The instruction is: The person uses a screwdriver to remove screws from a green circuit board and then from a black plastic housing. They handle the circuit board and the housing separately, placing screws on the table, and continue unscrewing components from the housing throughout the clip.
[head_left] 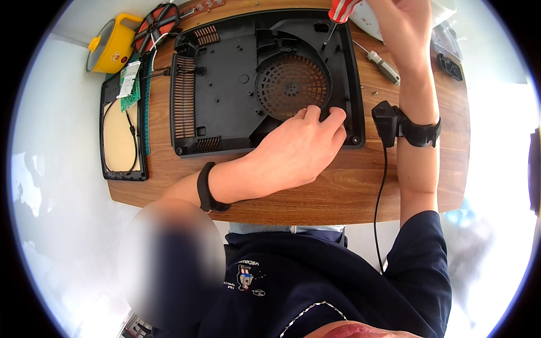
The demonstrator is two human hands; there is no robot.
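Note:
A black plastic housing (228, 115) with a round fan grille (292, 87) lies inner side up on the wooden table. My left hand (301, 141) reaches over its near edge, fingers bent down onto the near right part; the fingertips are hidden. At the top of the view my right hand (407, 16), partly cut off by the picture's rim, grips a red-and-white screwdriver (341, 10). The screwdriver's shaft slants down into the far right part of the housing, its tip by a small post.
Left of the housing lie a black-framed panel (121, 141), a green circuit board (131, 98), a fan (158, 27) and a yellow pot (110, 48). A second screwdriver (384, 67) rests to the right. Farther right are a black part (449, 66) and a clear container (447, 40).

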